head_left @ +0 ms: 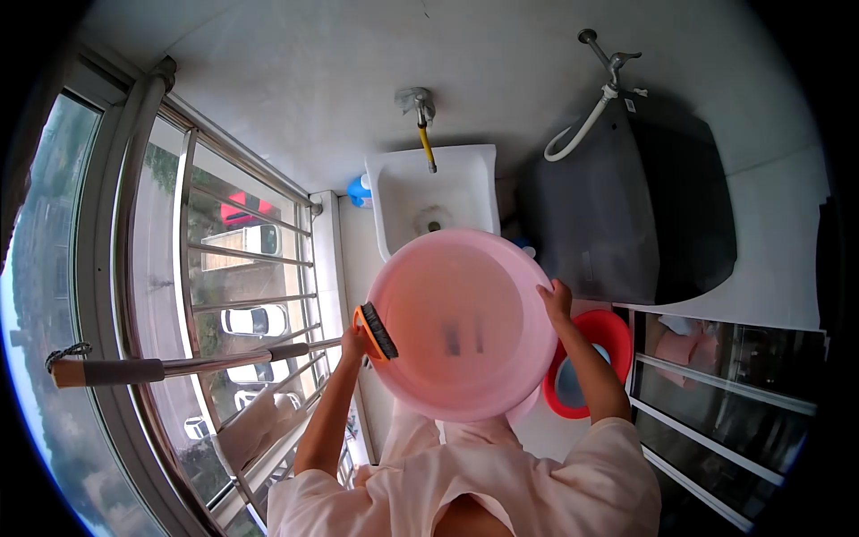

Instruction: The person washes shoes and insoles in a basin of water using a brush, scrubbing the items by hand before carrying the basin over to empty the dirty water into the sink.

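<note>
A large pink basin (pixel 456 304) is held level in front of my body, its far edge overlapping the near part of a white sink (pixel 385 201). My right hand (pixel 557 302) grips the basin's right rim. At the left rim, my left hand (pixel 354 342) is closed around an orange brush (pixel 376 333) with dark bristles, which lies against the basin's edge. Two dark blurred marks show on the basin's bottom. Above the sink hangs a tap (pixel 418 106) with a yellow hose end.
A dark grey appliance (pixel 591 206) with a white hose stands right of the sink. A red basin (pixel 620 345) is on the floor by my right forearm. Blue bottle (pixel 360 191) left of the sink; a metal pole (pixel 215 362) and window railings at left.
</note>
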`<state>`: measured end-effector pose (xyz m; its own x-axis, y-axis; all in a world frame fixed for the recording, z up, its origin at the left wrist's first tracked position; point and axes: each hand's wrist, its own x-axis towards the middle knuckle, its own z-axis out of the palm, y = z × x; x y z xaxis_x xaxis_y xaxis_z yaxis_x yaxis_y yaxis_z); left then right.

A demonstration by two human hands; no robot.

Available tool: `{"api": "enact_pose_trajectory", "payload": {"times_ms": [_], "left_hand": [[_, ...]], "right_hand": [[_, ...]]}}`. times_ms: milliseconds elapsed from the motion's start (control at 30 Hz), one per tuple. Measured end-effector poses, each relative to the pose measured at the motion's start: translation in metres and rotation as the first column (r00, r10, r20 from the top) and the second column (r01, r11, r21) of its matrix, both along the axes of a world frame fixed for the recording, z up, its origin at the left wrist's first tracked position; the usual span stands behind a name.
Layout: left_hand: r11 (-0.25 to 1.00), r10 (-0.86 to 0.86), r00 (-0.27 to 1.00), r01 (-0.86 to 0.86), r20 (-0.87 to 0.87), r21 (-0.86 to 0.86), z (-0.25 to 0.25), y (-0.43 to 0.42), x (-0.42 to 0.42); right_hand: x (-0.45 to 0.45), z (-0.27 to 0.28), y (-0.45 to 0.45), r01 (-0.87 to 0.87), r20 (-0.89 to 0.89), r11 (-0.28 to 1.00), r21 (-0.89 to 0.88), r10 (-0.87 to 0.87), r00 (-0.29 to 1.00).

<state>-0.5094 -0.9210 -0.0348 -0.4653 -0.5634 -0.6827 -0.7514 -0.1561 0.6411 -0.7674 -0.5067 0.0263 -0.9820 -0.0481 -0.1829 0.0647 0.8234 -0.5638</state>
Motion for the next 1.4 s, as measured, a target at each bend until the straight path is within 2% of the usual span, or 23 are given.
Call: {"api": "enact_pose_trajectory", "payload": {"times_ms": [100, 133, 233, 300, 367, 400, 500, 533, 600, 700, 833, 1000, 1133, 1167, 1200, 1300, 1400], "left_hand": [[0.991, -0.074, 0.997, 0.07, 0.03, 0.112, -0.085, -0.013, -0.011], [0.991, -0.024, 1.0, 0.022, 0.014, 0.134, -0.104, -0.012, -0.015], [0.992, -0.103, 0.992, 0.098, 0.067, 0.075, -0.129, -0.011, -0.041], [0.992, -0.058, 0.997, 0.051, 0.059, 0.117, -0.143, -0.008, -0.059], [0.991, -0.128, 0.98, 0.121, 0.153, 0.058, -0.141, -0.003, -0.078], [0.988, -0.146, 0.983, 0.141, 0.109, 0.058, -0.142, -0.004, -0.086], [0.99, -0.057, 0.997, 0.05, 0.044, 0.134, -0.188, -0.007, -0.085], [0.984, -0.096, 0.994, 0.087, 0.056, 0.158, -0.173, -0.009, -0.096], [0.966, -0.173, 0.982, 0.154, 0.078, 0.209, -0.106, -0.01, -0.126], [0.955, 0.021, 1.0, -0.026, 0.02, 0.294, -0.073, -0.015, -0.151], [0.924, 0.132, 0.991, -0.134, 0.029, 0.359, -0.09, -0.028, -0.163], [0.909, 0.165, 0.984, -0.178, 0.066, 0.376, -0.138, -0.051, -0.173], [0.935, 0.004, 0.995, -0.04, 0.101, 0.353, -0.161, -0.073, -0.189], [0.938, -0.047, 0.993, 0.007, 0.108, 0.348, -0.159, -0.079, -0.197], [0.943, -0.125, 0.976, 0.062, 0.178, 0.326, -0.131, -0.085, -0.216], [0.942, -0.029, 0.972, -0.051, 0.232, 0.332, -0.14, -0.092, -0.231], [0.929, -0.15, 0.95, 0.039, 0.276, 0.369, -0.15, -0.104, -0.235]], "right_hand": [[-0.039, -0.021, -0.001, -0.048, 0.021, 0.997, 0.068, 0.047, 0.999], [-0.051, -0.031, 0.001, -0.075, 0.019, 0.993, 0.096, 0.074, 0.997], [-0.078, -0.048, -0.002, -0.088, 0.055, 0.983, 0.163, 0.08, 0.995], [-0.095, -0.062, 0.002, -0.092, 0.048, 0.98, 0.174, 0.085, 0.995], [-0.112, -0.078, 0.006, -0.093, 0.06, 0.977, 0.19, 0.083, 0.995], [-0.115, -0.085, 0.008, -0.087, 0.068, 0.975, 0.203, 0.074, 0.995], [-0.127, -0.102, 0.018, -0.078, 0.092, 0.974, 0.213, 0.059, 0.994], [-0.131, -0.107, 0.018, -0.076, 0.091, 0.975, 0.21, 0.058, 0.994], [-0.137, -0.104, 0.015, -0.071, 0.135, 0.977, 0.203, 0.044, 0.99], [-0.147, -0.115, 0.016, -0.056, 0.17, 0.977, 0.204, 0.021, 0.985], [-0.164, -0.111, 0.006, -0.091, 0.17, 0.969, 0.229, 0.053, 0.984], [-0.181, -0.092, -0.025, -0.137, 0.216, 0.948, 0.287, 0.075, 0.974], [-0.193, -0.101, -0.038, -0.149, 0.224, 0.952, 0.266, 0.09, 0.971], [-0.195, -0.104, -0.04, -0.154, 0.223, 0.957, 0.246, 0.099, 0.97], [-0.196, -0.105, -0.041, -0.16, 0.226, 0.958, 0.239, 0.105, 0.968], [-0.206, -0.108, -0.046, -0.193, 0.24, 0.959, 0.21, 0.141, 0.961], [-0.225, -0.122, -0.046, -0.264, 0.282, 0.946, 0.187, 0.206, 0.937]]}}
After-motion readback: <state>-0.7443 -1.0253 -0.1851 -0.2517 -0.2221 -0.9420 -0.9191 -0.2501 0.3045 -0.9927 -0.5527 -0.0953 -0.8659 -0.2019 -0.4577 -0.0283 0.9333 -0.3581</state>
